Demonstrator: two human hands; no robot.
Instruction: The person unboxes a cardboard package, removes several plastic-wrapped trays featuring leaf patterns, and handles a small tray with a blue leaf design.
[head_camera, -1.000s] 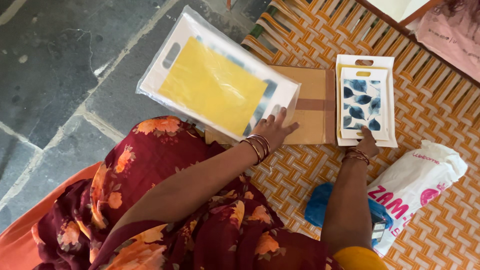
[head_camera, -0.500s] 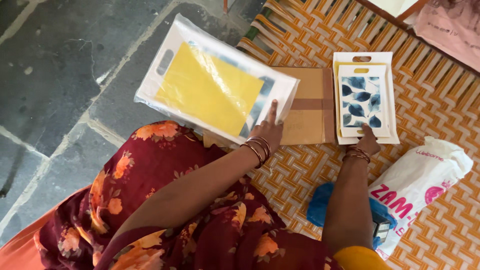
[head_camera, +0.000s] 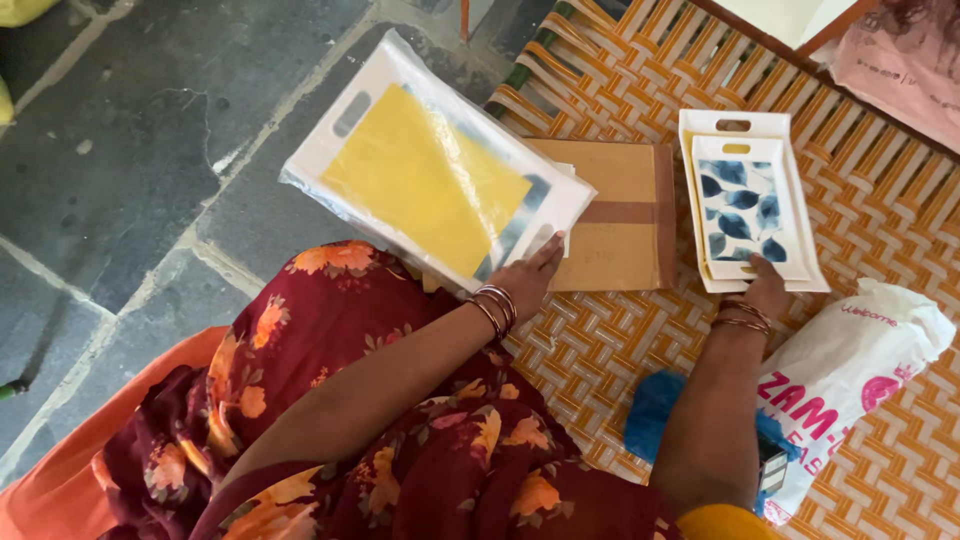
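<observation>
Head cam only, so one view to go through. Person's sitting at the edge of a woven orange-and-white cot (head_camera: 620, 360), working with both hands.

Left hand (head_camera: 528, 275) is gripping the near corner of a bagged tray set (head_camera: 435, 170): white trays with a yellow sheet on top, all inside a clear plastic bag. Fingers lie stretched along the bag's lower edge, thumb side hidden underneath, so it's a pinch on that corner rather than a fist. The bagged set is tilted, half resting on a flat cardboard box (head_camera: 615, 215) with a brown tape strip, half hanging out over the stone floor (head_camera: 120, 170).

Right hand (head_camera: 765, 285) sits at the near short edge of the loose tray stack (head_camera: 752, 212), white nested trays with a blue leaf print on the top one. Fingertips touch that edge; I can't tell if they're curled under it or just pressing on it. That stack lies flat on the cot, just right of the box.

As for progress, I'd say one set looks already bagged and the loose stack isn't in any bag yet, so it's roughly midway at best.

Off to the right, near the forearm, there's a white printed plastic bag (head_camera: 850, 370) and something blue (head_camera: 655, 410) tucked beside it.
</observation>
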